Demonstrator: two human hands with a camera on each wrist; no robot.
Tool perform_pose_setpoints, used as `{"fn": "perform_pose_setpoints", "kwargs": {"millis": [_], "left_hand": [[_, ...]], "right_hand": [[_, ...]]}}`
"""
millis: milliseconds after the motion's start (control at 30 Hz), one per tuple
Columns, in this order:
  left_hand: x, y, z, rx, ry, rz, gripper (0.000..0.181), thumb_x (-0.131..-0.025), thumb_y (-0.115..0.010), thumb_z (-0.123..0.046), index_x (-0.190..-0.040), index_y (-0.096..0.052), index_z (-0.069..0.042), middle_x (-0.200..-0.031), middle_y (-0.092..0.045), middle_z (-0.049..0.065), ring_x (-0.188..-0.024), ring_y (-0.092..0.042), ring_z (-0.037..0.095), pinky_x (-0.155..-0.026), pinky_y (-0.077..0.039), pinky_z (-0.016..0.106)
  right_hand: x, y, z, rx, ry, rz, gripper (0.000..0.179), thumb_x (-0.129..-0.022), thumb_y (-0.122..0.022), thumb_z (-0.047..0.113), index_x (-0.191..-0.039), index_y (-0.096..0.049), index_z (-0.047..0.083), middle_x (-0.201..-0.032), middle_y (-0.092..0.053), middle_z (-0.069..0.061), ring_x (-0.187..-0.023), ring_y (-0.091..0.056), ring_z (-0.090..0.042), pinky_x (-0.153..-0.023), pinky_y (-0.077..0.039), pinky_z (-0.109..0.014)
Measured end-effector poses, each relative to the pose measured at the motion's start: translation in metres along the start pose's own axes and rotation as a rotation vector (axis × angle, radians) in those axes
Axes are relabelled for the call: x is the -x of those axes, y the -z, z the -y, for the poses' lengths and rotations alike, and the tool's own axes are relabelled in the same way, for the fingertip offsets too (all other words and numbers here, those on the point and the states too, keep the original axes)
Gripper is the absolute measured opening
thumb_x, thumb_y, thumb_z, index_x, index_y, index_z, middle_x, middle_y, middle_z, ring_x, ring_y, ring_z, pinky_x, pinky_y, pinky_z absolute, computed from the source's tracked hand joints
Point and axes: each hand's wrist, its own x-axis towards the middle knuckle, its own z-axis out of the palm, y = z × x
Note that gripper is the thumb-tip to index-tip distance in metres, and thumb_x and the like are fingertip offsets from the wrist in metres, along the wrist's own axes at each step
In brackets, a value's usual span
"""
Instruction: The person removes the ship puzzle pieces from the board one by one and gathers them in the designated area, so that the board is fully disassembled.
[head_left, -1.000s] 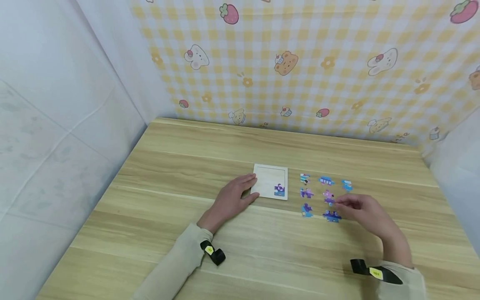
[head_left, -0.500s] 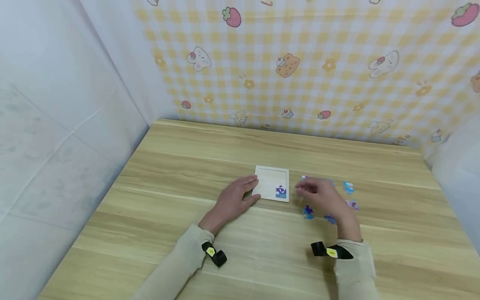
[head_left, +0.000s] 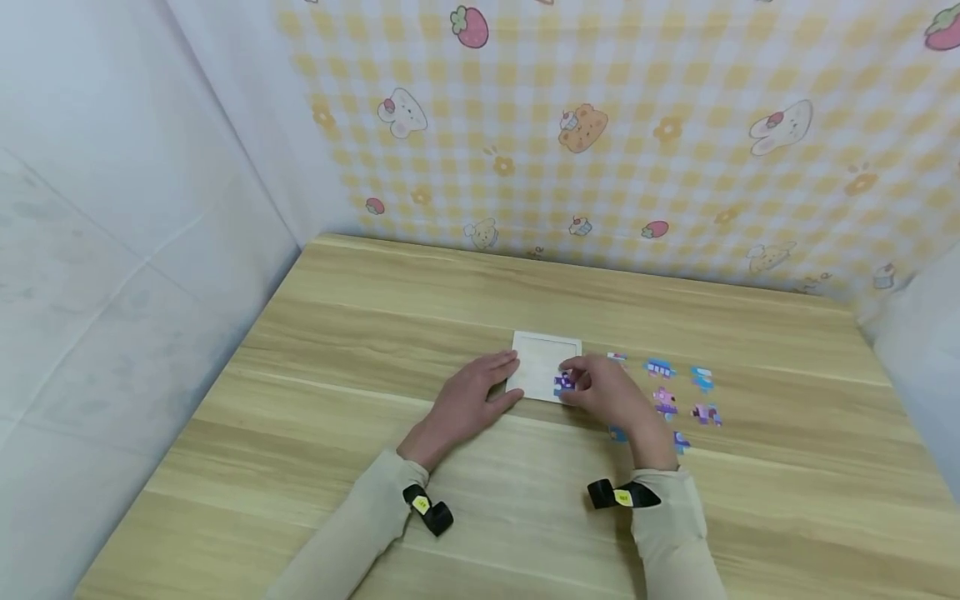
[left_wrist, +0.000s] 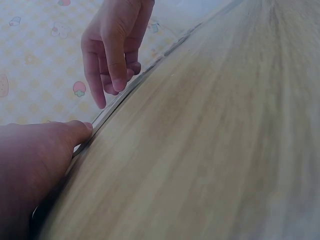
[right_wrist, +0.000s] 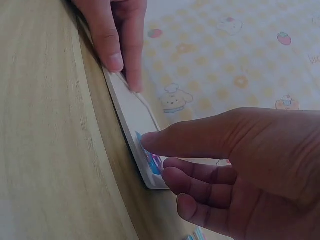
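A small white puzzle frame (head_left: 534, 367) lies on the wooden table. My left hand (head_left: 465, 406) rests at its left edge, with fingers and thumb touching the rim. In the lower right corner of the frame sits a purple and blue jigsaw piece (head_left: 562, 382). My right hand (head_left: 607, 392) is over that corner, thumb and index finger apart on either side of the piece. In the right wrist view the thumb covers part of the corner piece (right_wrist: 155, 162). The left wrist view shows the right hand (left_wrist: 117, 50) with index finger pointing down and no piece visible in it.
Several loose jigsaw pieces lie to the right of the frame, among them a blue one (head_left: 660, 367), a pink one (head_left: 664, 402) and a pink and purple one (head_left: 707, 414). A yellow checked cloth (head_left: 622, 167) hangs behind the table.
My right hand has moved left from the loose pieces to the frame's lower right corner, and its thumb and index finger have spread. My left hand has stayed at the frame.
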Motion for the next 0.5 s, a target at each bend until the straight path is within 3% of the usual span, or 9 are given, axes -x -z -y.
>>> {"fn": "perform_pose_setpoints", "kwargs": {"millis": [500], "left_hand": [[-0.0063, 0.0014, 0.0056, -0.01, -0.007, 0.02, 0.058, -0.104, -0.062, -0.043, -0.15, -0.054, -0.009, -0.16, -0.045, 0.0, -0.149, -0.04, 0.023, -0.124, -0.031, 0.039]], "right_hand": [[-0.0056, 0.0006, -0.0021, 0.045, -0.058, -0.019, 0.035, -0.092, -0.077, 0.007, -0.123, -0.072, -0.006, -0.093, -0.065, -0.009, -0.081, -0.056, -0.021, -0.07, -0.05, -0.032]]}}
